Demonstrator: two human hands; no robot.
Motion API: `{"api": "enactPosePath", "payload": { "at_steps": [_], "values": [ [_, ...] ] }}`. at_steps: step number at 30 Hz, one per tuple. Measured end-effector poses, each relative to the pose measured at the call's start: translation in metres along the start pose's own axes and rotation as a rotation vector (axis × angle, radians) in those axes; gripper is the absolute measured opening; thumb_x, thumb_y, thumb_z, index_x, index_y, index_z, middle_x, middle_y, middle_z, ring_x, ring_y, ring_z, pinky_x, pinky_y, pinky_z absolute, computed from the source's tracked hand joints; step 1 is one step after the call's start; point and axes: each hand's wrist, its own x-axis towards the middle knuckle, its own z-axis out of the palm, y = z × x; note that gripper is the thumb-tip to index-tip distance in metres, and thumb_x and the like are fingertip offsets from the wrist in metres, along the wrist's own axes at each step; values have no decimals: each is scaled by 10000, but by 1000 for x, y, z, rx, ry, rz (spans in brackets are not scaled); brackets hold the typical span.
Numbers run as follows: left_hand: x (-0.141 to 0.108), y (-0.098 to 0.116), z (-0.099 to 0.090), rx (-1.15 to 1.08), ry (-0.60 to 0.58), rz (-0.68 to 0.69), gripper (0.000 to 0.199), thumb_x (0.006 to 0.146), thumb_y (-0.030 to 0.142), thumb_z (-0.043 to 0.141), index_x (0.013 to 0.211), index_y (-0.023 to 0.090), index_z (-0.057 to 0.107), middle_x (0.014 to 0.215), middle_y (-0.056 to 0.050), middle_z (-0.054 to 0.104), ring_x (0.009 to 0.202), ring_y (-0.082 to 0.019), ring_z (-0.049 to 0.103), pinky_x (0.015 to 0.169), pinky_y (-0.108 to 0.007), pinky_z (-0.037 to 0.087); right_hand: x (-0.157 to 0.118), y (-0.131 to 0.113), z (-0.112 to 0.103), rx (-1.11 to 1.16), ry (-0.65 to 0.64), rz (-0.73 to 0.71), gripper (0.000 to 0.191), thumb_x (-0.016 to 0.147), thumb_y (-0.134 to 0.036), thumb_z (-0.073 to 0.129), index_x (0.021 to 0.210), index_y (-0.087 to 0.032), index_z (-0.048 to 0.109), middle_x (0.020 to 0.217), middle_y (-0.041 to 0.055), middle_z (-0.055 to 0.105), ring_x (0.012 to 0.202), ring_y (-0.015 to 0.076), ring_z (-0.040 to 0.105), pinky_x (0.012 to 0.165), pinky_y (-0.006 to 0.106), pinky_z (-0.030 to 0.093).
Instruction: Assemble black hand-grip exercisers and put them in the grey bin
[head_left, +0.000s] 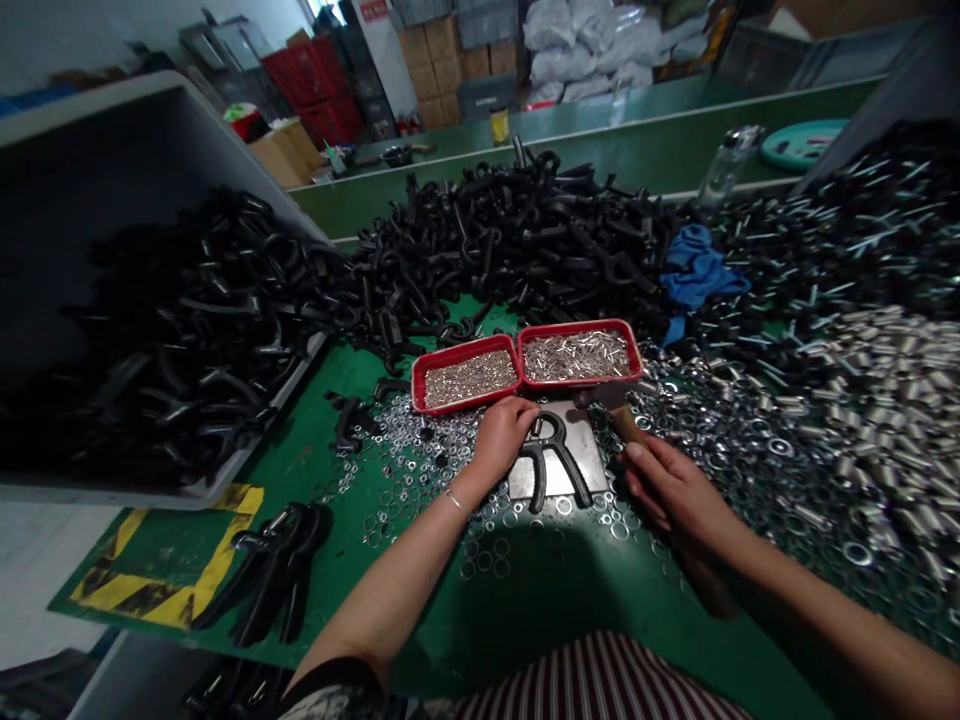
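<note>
On a bright metal plate (589, 440) lies a black plastic spring clamp (564, 462), its two handles spread toward me. My left hand (504, 438) is closed at the clamp's upper left side, fingertips pressed together; they hide that part of it. A small shiny metal piece (537, 427) shows just below those fingertips. My right hand (671, 485) is wrapped round the wooden handle of a hammer (624, 422). The dark hammer head is above the plate's right corner, close to the red tray behind; whether they touch, I cannot tell.
Two red trays (465, 402) of small metal pins stand behind the plate. Metal rings and sleeves (885, 420) spread rightward. Black clamp parts (510, 230) are heaped behind, beside a blue cloth (697, 270). A grey bin (225, 130) tips in from the left; assembled clamps (277, 570) lie front left.
</note>
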Motion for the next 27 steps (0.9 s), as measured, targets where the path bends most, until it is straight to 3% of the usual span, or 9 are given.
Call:
{"api": "enactPosePath", "payload": {
  "at_steps": [4,9,11,14,17,19,21,24,27],
  "values": [
    [-2,1,4,194,7,73,168,967,246,582,944,136,708,932,-84,715,897,-204,656,860,-330,501,-2,2,1,-11,-17,24,380,953,-603,504,1029,-232,512,654,-68,556,328,52,338,278,173,274],
    [-1,-4,3,571,-61,435,197,1001,189,471,982,134,659,939,-102,652,946,-242,589,884,-388,470,-8,-9,-3,-150,-11,35,412,955,-605,484,1136,-235,507,682,-53,573,365,79,388,316,205,303],
    [0,-6,2,633,-96,506,180,996,171,471,978,140,648,953,-97,643,936,-237,576,877,-382,465,-6,-15,-9,-281,-18,11,439,967,-591,462,1207,-227,518,689,-36,599,389,100,428,346,230,331],
    [-1,-5,0,688,-125,516,182,1000,179,463,997,133,640,982,-103,642,940,-242,565,860,-381,459,4,-29,-20,-575,-58,-102,438,975,-550,460,1223,-208,573,703,3,649,524,160,565,474,280,426],
    [-2,-1,0,752,-158,522,218,1008,172,430,1006,126,643,990,-111,637,946,-249,564,863,-388,451,14,-51,-23,-807,-85,-238,366,985,-529,456,982,-207,631,718,29,666,645,189,623,599,317,457],
    [0,2,-2,775,-193,550,231,1008,160,418,996,127,647,980,-107,634,957,-245,568,895,-390,443,16,-69,-20,-844,-51,-302,376,997,-530,434,891,-212,603,722,30,667,635,179,615,599,315,445],
    [0,4,-4,744,-209,548,221,1009,169,428,1005,124,644,974,-103,638,971,-239,576,917,-390,442,13,-86,-14,-813,-8,-350,367,1002,-534,429,928,-217,599,733,29,674,634,176,617,580,305,438],
    [-11,8,-10,605,-90,429,293,1005,341,500,1148,107,602,1113,-132,642,1066,-257,571,947,-413,450,3,-100,-7,-762,46,-401,361,1009,-537,417,1026,-228,601,717,24,672,616,177,617,559,299,431],
    [-36,14,-14,483,26,338,420,993,456,500,1242,124,557,1244,-141,612,1164,-267,536,1005,-433,430,3,-94,-3,-785,121,-431,372,1025,-524,358,1080,-230,577,741,39,677,613,185,613,569,308,434]
  ]
}}
